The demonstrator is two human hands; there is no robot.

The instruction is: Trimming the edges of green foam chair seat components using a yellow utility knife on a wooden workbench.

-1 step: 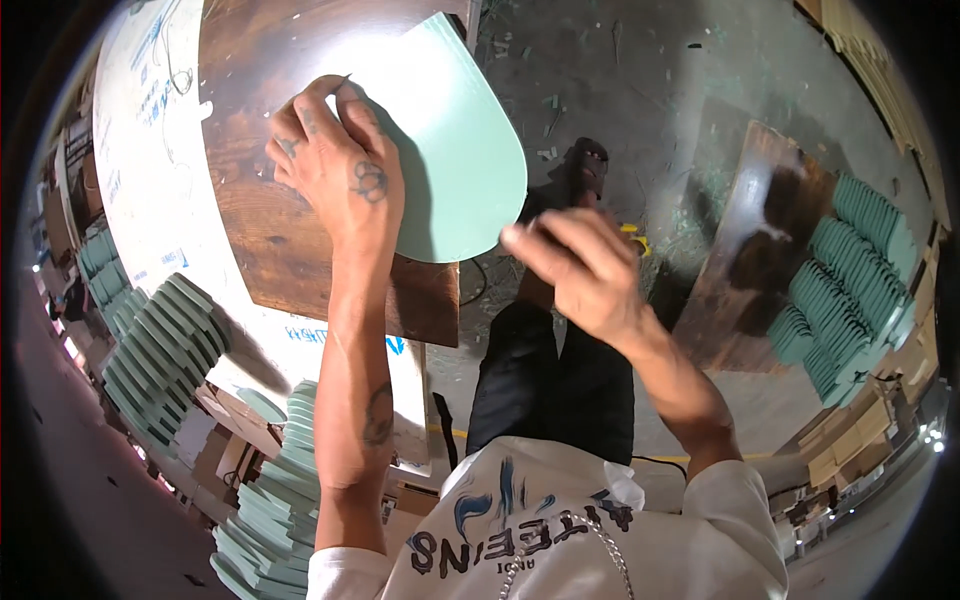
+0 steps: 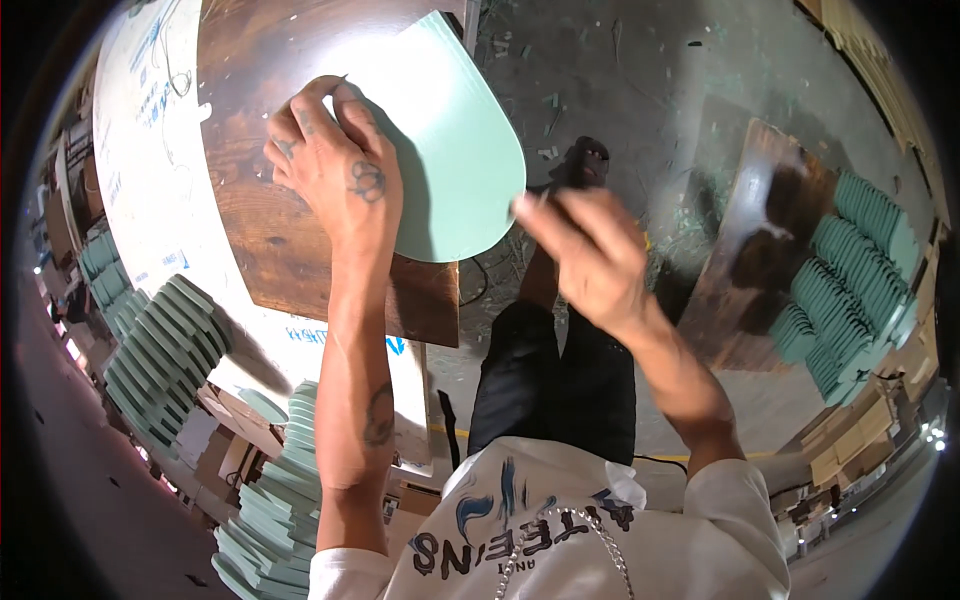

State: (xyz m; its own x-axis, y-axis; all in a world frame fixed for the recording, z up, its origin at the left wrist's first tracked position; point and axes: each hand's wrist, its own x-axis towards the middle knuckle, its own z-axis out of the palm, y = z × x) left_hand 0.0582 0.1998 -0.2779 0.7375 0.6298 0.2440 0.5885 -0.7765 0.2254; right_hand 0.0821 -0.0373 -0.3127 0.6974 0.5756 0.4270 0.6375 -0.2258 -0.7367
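Observation:
A pale green panel (image 2: 465,165) with a smooth rounded end lies on a brown wooden board, its near end reaching past the board's right edge. My left hand (image 2: 345,155) is closed at the panel's left side, fingers curled and pressing on it. Right beside the rounded edge is my right hand (image 2: 598,255), blurred by motion. Its fingers are drawn together with the thumb side toward the edge. Whatever is pinched there, if anything, is too small and smeared to make out.
The wooden board (image 2: 245,225) rests on a white-covered table (image 2: 150,180). Stacked green pieces (image 2: 165,355) stand at the left, with another stack (image 2: 270,530) below. More green stacks (image 2: 850,280) sit by a brown board (image 2: 725,260) at the right. Scraps litter the grey floor (image 2: 640,90).
My right hand has shifted slightly up and to the right along the panel's rounded edge. My left hand and the panel have barely moved.

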